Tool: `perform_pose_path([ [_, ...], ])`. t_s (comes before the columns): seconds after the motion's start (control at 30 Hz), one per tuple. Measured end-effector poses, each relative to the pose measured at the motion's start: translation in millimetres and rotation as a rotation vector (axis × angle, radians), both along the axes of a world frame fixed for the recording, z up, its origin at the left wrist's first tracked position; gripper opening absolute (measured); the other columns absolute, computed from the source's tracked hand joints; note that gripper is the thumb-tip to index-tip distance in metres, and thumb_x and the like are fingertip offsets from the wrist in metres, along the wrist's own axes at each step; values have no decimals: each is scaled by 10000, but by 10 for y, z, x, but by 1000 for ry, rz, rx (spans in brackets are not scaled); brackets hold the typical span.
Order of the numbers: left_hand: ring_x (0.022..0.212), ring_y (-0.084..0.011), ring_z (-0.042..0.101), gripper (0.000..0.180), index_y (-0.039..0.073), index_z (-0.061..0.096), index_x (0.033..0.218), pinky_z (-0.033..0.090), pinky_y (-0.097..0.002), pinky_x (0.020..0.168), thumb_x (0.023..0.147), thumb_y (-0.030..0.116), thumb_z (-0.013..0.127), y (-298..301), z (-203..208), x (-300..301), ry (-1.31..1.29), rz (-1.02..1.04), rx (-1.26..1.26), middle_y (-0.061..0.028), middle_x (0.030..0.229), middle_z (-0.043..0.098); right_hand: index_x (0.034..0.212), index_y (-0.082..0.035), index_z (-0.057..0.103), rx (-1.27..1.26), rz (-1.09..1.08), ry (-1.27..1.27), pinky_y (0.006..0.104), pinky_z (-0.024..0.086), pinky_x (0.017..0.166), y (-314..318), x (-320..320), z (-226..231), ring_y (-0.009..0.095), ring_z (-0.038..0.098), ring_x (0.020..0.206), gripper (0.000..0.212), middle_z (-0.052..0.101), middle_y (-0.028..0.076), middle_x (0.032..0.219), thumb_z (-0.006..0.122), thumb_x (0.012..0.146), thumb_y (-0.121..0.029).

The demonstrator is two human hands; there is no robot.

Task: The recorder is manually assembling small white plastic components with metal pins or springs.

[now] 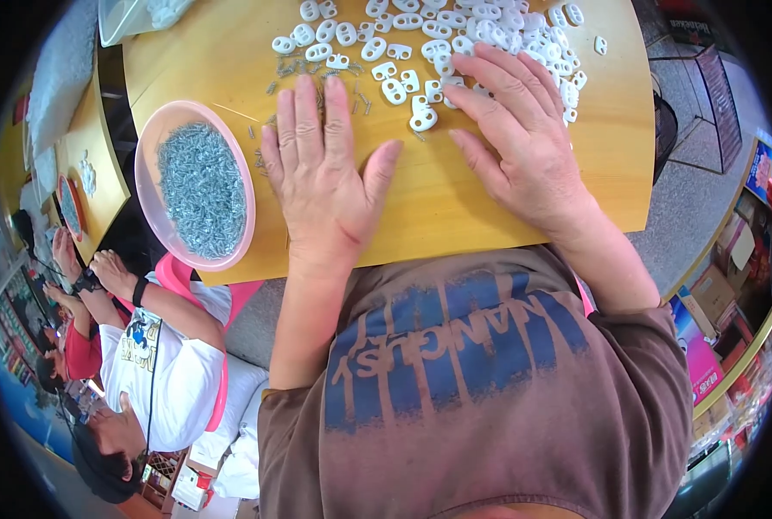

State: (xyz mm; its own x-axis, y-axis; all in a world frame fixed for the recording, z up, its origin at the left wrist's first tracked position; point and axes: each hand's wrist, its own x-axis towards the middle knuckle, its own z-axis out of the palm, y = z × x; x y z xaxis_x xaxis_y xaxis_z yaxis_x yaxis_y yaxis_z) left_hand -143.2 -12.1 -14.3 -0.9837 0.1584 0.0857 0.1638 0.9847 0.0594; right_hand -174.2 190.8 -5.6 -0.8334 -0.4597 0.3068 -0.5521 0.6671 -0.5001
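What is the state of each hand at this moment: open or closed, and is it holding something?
Left hand: open, fingers extended near loose springs; nothing visibly held.
Right hand: open, fingers spread at the white pieces; nothing visibly held.

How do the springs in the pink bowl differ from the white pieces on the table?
Colour: springs are silvery grey; pieces are white.
Shape: springs are slim coils; pieces are rounded, with holes.
Size: each spring is smaller than a piece.
Placement: springs are heaped in the bowl; pieces lie loose on the table.
Shared: both are numerous.
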Motion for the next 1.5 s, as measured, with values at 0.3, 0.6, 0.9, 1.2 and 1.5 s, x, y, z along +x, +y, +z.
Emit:
perform_pose_path([
  [0.3, 1247, -299, 255, 708, 42, 293, 1304, 157, -466, 999, 801, 523, 424, -14, 34, -24, 5, -29, 103, -144, 1338, 303, 1017, -67, 549, -11, 7, -3, 412, 289, 957, 0, -5, 8, 252, 417, 1140, 351, 494, 74, 1160, 633, 676, -71],
  [0.6, 1244, -284, 266, 692, 57, 317, 1298, 153, -463, 1000, 785, 494, 472, -5, 7, -11, -16, -47, 67, -116, 1341, 311, 1005, -73, 553, -16, -6, -13, 409, 286, 960, 2, -3, -6, 247, 416, 1141, 340, 494, 67, 1159, 634, 675, -82],
  [0.9, 1232, -280, 287, 588, 194, 424, 1257, 152, -476, 996, 758, 492, 513, 14, 49, -37, -8, -62, 62, -87, 1335, 331, 993, -73, 559, -19, -5, -13, 404, 281, 965, -2, -2, 3, 246, 414, 1143, 330, 496, 64, 1159, 632, 671, -73],
  [1.2, 1224, -301, 299, 727, 14, 366, 1258, 177, -455, 997, 748, 509, 521, -53, 47, 45, 21, -34, 188, -153, 1315, 338, 989, -67, 562, -15, -5, -13, 402, 279, 965, -6, -3, 10, 246, 417, 1137, 331, 499, 68, 1152, 636, 666, -80],
  [1.5, 1235, -310, 277, 776, -21, 309, 1274, 172, -460, 1001, 763, 538, 477, -122, 49, 30, -6, -9, 90, -180, 1314, 323, 983, -69, 565, -12, -16, -24, 401, 275, 969, -4, -10, 24, 247, 416, 1141, 325, 499, 67, 1156, 636, 666, -82],
])
